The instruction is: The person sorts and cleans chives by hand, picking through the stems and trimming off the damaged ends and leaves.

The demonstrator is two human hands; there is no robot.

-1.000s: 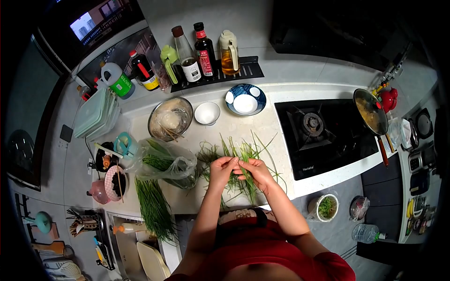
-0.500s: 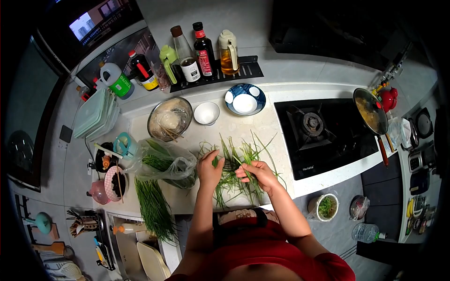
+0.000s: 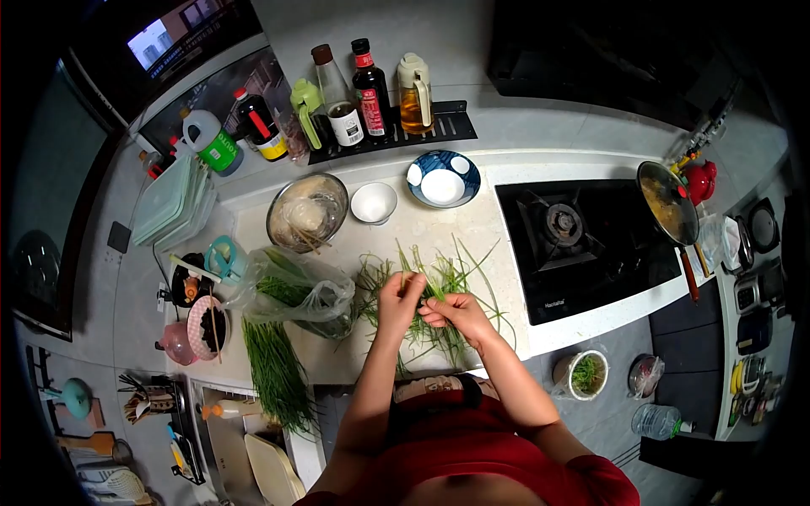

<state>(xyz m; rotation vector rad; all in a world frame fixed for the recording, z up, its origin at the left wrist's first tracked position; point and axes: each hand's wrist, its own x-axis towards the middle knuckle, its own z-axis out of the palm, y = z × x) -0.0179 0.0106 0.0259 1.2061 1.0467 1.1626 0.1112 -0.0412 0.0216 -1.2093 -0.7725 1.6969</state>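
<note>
Loose green chives (image 3: 440,341) lie scattered over the pale counter in front of me. My right hand (image 3: 458,315) is closed around a few stalks, its thumb and fingers pinched together. Just beside it, my left hand (image 3: 400,302) pinches at the upper part of the same stalks; its fingertips nearly meet the right ones. A clear plastic bag (image 3: 331,295) with more greens inside stands to the left of my left hand. A neat bundle of chives (image 3: 277,375) lies farther left, its tips hanging over the counter edge by the sink.
Behind the chives stand a metal bowl (image 3: 287,240), a small white bowl (image 3: 373,204) and a blue patterned bowl (image 3: 462,196). A gas stove (image 3: 607,282) is at the right, with a lidded pan (image 3: 666,202). On the floor is a bin (image 3: 560,373) holding green scraps.
My left hand has moved right, from beside the bag to my right hand, and now pinches the stalks. My right hand has shifted slightly left and down.
</note>
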